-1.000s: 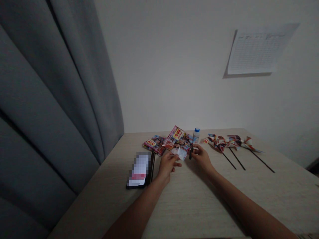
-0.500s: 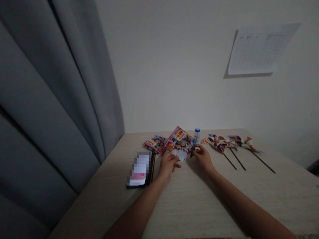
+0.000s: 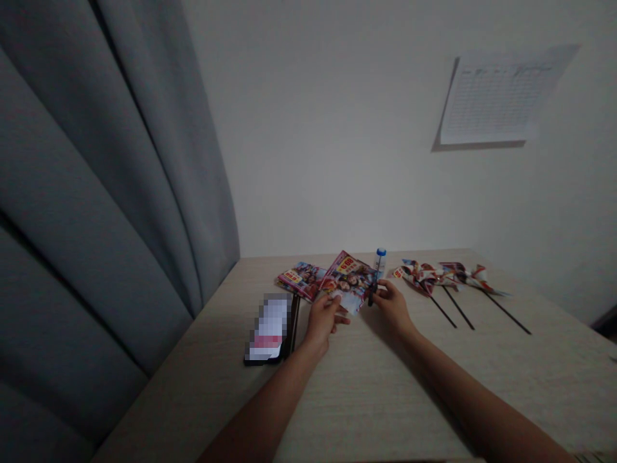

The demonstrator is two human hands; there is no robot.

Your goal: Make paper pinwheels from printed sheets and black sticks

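A colourful printed flyer (image 3: 351, 286) is tilted up between my two hands, its lower left edge pinched by the fingers of my left hand (image 3: 322, 319). My right hand (image 3: 393, 305) is closed round a pair of slim dark scissors (image 3: 373, 292), which point up and away along the flyer's right edge. Whether their blades are apart cannot be made out. Just behind them stands a clear glue stick (image 3: 381, 254) with a blue cap. More flyers (image 3: 299, 278) lie in a small pile to the left, partly behind the held one.
Several paper pinwheels (image 3: 443, 275) on dark sticks lie on the wooden table (image 3: 366, 399) to the right. A phone (image 3: 267, 329) with a lit, blurred screen lies left of my left hand. A grey curtain (image 3: 120, 193) hangs along the left. A printed sheet (image 3: 491, 99) is on the wall.
The flyer's top edge has tipped lower, and my left hand has shifted slightly. My right hand stays almost where it was, still holding the scissors.
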